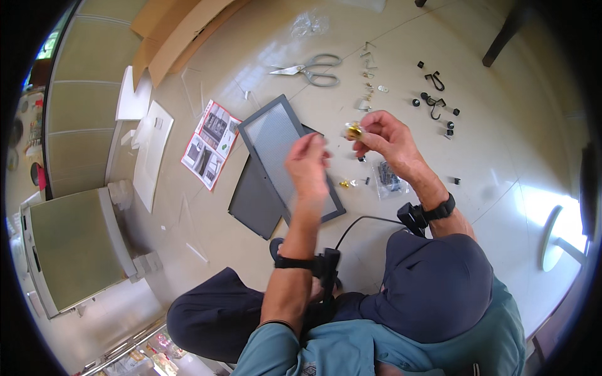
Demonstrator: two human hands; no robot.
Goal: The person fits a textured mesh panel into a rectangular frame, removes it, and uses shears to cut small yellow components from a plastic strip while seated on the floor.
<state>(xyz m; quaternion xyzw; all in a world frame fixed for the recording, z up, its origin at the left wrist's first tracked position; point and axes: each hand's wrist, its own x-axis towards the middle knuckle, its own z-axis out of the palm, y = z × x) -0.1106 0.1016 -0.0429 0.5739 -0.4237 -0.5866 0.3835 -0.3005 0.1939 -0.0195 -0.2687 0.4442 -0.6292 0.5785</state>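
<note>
My right hand [390, 139] pinches a small shiny gold-coloured metal piece [353, 130], with what looks like a bit of clear plastic about it. To its left, my left hand [307, 166] is raised with its fingers curled together, slightly blurred; anything in them is hidden. Beneath the left hand a grey framed mesh panel [276, 131] lies on the floor, overlapping a dark grey flat panel [256, 197]. Another small gold-coloured piece [344, 184] rests below the right hand, beside a clear bag of dark small parts [390, 180].
Scissors [307, 70] and a printed leaflet [211, 145] lie beyond the panels. Small metal parts [369, 62] form a column; black hooks [434, 81] and knobs are scattered at right. Cardboard [182, 31] and white foam pieces [152, 153] sit at left. A cable [364, 218] joins the wrist devices.
</note>
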